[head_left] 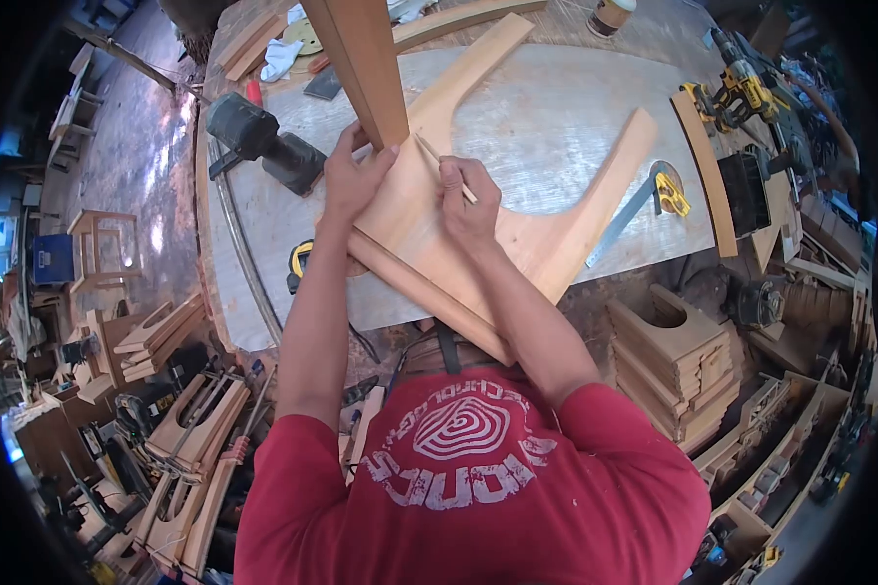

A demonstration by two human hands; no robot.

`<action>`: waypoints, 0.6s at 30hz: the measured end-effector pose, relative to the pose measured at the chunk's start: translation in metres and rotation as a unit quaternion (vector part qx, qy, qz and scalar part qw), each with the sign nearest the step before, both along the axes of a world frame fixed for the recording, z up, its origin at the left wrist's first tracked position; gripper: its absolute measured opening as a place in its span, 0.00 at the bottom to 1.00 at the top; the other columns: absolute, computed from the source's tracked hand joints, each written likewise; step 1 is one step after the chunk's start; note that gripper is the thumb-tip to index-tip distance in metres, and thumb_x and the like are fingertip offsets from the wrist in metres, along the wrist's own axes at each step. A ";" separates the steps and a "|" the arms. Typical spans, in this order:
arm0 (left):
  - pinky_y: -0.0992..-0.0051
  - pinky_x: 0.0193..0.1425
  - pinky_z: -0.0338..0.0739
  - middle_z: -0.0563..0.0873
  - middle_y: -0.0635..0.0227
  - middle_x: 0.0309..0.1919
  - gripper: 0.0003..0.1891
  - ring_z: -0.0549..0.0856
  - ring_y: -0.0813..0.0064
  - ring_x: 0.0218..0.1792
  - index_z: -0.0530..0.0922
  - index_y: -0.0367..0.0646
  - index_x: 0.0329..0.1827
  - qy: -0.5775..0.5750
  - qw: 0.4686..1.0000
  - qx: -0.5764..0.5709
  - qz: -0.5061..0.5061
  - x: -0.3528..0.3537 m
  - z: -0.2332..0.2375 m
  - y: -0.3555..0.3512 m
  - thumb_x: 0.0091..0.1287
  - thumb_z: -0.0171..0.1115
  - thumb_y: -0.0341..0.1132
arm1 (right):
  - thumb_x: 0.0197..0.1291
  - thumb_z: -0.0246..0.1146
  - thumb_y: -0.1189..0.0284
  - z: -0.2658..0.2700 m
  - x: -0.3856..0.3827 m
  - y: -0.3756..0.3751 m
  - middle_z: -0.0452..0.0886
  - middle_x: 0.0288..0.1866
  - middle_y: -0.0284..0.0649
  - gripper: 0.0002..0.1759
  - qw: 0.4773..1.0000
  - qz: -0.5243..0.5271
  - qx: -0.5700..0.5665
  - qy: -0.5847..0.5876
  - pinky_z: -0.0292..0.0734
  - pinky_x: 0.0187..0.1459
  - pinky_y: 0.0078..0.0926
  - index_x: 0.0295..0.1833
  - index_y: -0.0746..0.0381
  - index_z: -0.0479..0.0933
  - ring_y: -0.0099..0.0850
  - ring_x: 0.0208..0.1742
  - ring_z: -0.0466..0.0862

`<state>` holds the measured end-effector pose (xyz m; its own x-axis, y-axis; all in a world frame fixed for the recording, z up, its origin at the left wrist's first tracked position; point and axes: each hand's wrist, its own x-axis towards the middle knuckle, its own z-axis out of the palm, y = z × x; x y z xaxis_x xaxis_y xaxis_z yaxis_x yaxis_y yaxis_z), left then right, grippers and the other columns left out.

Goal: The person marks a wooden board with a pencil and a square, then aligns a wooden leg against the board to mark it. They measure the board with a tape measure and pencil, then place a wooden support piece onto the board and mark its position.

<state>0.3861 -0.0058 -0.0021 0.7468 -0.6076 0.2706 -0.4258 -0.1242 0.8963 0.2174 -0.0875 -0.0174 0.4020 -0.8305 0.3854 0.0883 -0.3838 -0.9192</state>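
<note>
My left hand [358,175] is closed around the lower end of a wooden post [359,68], which stands up from a pale, curved wooden panel [415,219]. Between the fingers of my right hand [470,200] is a pencil [466,191], its tip slanting toward the panel beside the post's foot. The panel has two long arms reaching away from me, with a rounded cutout between them. A rounded wooden rail [429,294] runs along its near edge, close to my body.
A cordless power tool [263,141] lies left of my hand. A combination square [644,205] rests right of the panel. Beyond it are a curved wooden strip [707,175] and a yellow drill [741,88]. Cut boards [673,341] are stacked below the table's right side.
</note>
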 end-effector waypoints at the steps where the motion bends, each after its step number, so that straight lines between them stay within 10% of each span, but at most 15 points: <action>1: 0.63 0.67 0.81 0.91 0.47 0.52 0.32 0.90 0.57 0.58 0.82 0.32 0.62 0.000 0.999 0.042 -0.012 0.001 0.006 0.000 0.62 0.78 0.46 | 0.77 0.64 0.64 0.000 0.001 -0.002 0.84 0.35 0.42 0.16 0.999 -0.009 -0.045 0.004 0.79 0.37 0.28 0.46 0.68 0.85 0.28 0.33 0.84; 5: 0.63 0.64 0.82 0.92 0.48 0.50 0.31 0.91 0.58 0.57 0.84 0.33 0.60 -0.003 0.986 0.158 -0.045 0.010 0.029 -0.003 0.65 0.75 0.51 | 0.74 0.66 0.66 0.007 0.000 0.001 0.84 0.36 0.47 0.13 0.995 0.004 -0.094 0.021 0.79 0.42 0.38 0.44 0.66 0.85 0.44 0.40 0.85; 18: 0.66 0.59 0.84 0.93 0.49 0.47 0.31 0.92 0.61 0.50 0.87 0.31 0.57 -0.040 0.967 0.241 -0.078 0.025 0.031 -0.009 0.65 0.72 0.53 | 0.71 0.65 0.71 0.011 -0.004 0.005 0.83 0.38 0.47 0.09 0.988 0.044 -0.146 0.028 0.81 0.42 0.36 0.48 0.66 0.85 0.42 0.39 0.85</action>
<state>0.4109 -0.0146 0.0286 0.6238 -0.7813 -0.0190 -0.5389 -0.4477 0.7136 0.2134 -0.0829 -0.0065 0.4957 -0.6482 0.5780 0.0849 -0.6262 -0.7751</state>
